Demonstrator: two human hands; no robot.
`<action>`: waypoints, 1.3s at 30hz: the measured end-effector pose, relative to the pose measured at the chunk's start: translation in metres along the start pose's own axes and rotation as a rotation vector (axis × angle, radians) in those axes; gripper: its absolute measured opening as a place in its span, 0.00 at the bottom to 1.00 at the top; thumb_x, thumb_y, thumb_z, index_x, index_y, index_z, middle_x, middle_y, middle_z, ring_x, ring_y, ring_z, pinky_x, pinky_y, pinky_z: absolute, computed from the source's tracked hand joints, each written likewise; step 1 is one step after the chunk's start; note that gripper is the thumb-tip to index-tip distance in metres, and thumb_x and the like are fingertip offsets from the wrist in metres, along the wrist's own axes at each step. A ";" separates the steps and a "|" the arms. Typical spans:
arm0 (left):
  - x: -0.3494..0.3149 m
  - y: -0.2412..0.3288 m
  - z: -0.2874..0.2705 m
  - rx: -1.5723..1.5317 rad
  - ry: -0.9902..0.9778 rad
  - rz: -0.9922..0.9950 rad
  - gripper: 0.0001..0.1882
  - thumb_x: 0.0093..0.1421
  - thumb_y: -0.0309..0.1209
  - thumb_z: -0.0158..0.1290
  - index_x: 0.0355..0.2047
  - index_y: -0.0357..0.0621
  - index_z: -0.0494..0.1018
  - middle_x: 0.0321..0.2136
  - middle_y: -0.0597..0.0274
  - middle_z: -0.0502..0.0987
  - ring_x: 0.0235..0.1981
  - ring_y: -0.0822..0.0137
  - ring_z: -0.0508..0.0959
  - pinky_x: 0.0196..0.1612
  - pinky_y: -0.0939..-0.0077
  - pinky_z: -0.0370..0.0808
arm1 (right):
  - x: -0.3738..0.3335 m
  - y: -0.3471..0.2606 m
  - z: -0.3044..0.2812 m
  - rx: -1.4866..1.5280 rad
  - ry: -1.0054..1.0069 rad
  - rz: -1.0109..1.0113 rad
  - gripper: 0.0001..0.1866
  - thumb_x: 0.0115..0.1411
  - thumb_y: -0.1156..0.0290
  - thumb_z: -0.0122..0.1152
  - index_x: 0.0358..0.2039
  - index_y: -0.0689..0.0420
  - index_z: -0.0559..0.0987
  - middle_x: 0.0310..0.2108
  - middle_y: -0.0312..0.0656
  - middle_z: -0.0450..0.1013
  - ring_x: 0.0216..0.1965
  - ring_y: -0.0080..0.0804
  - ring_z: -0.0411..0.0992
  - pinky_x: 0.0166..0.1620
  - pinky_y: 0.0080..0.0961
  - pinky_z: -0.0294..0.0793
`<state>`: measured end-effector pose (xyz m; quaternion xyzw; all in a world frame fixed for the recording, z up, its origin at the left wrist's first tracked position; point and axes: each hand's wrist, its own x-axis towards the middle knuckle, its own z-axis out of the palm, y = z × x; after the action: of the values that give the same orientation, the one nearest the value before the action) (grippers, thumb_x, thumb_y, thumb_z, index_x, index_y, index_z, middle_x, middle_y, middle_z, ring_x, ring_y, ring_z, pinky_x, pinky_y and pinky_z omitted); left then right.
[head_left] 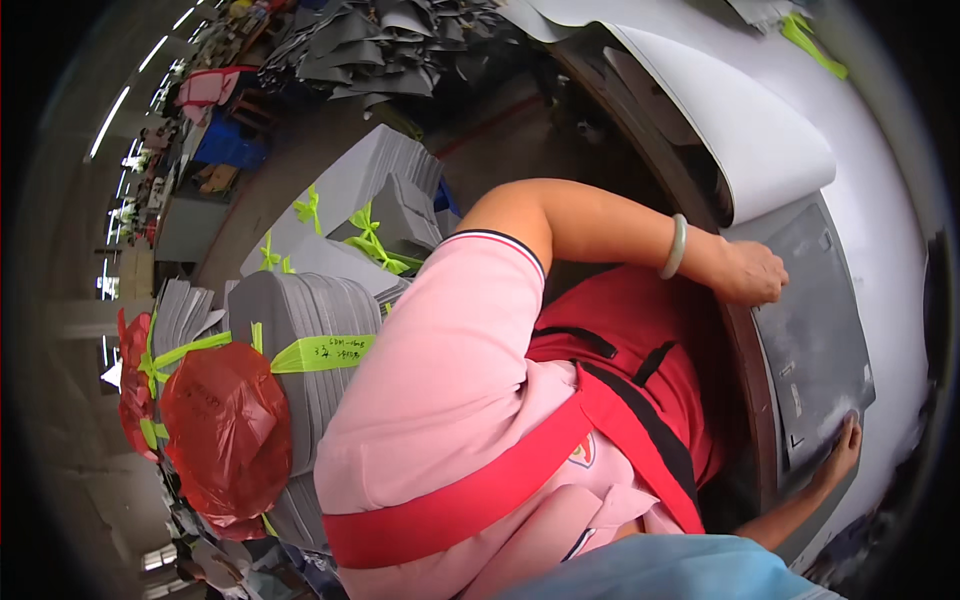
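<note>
A dark grey flat board (815, 300) with small slots and a black mark lies over white sheet material (780, 60) on the table at the right. My left hand (752, 272), a pale bangle on its wrist, is closed at the board's left edge. Its curled fingers hide whatever is in them. At the lower right, my right hand (845, 450) grips the near edge of the same board, fingers bent over it. Above my left hand the white sheet curls up in a broad fold.
Stacks of cut grey pieces (290, 310), tied with yellow-green strips, stand to my left. Red plastic (228, 430) covers one stack. A heap of grey offcuts (370, 50) lies farther back. The table's brown edge (755, 410) runs beside my body. A yellow-green strip (812, 48) rests on the far white sheet.
</note>
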<state>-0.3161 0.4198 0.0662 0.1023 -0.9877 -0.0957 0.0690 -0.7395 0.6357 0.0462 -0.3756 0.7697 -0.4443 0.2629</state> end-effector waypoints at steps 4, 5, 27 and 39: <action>-0.010 -0.002 -0.008 -0.132 0.123 0.067 0.09 0.58 0.31 0.59 0.38 0.43 0.79 0.39 0.58 0.76 0.46 0.55 0.75 0.52 0.63 0.73 | -0.001 -0.020 0.004 -0.067 0.089 0.050 0.12 0.64 0.58 0.65 0.35 0.54 0.82 0.25 0.22 0.64 0.28 0.13 0.59 0.33 0.15 0.56; -0.007 -0.004 -0.001 -0.149 0.149 0.067 0.10 0.60 0.31 0.58 0.40 0.43 0.79 0.39 0.58 0.76 0.46 0.55 0.74 0.52 0.63 0.73 | -0.003 -0.023 0.003 -0.093 0.099 0.078 0.12 0.64 0.58 0.65 0.38 0.54 0.83 0.26 0.22 0.67 0.29 0.14 0.60 0.35 0.14 0.57; -0.009 0.007 -0.010 -0.179 0.097 0.010 0.09 0.56 0.27 0.62 0.37 0.42 0.78 0.35 0.60 0.77 0.41 0.57 0.78 0.44 0.64 0.75 | -0.035 -0.049 0.014 -0.149 0.074 0.124 0.11 0.63 0.62 0.66 0.30 0.56 0.80 0.23 0.27 0.68 0.25 0.15 0.62 0.30 0.16 0.61; 0.003 0.011 -0.004 -0.251 0.088 0.047 0.08 0.57 0.30 0.62 0.37 0.43 0.78 0.34 0.61 0.76 0.39 0.56 0.77 0.43 0.62 0.74 | -0.038 -0.042 -0.003 -0.169 0.048 0.135 0.10 0.63 0.63 0.66 0.31 0.56 0.81 0.24 0.26 0.69 0.24 0.15 0.63 0.29 0.16 0.61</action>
<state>-0.3209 0.4292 0.0727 0.0736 -0.9662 -0.2123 0.1266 -0.7054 0.6540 0.0873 -0.3330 0.8340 -0.3681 0.2409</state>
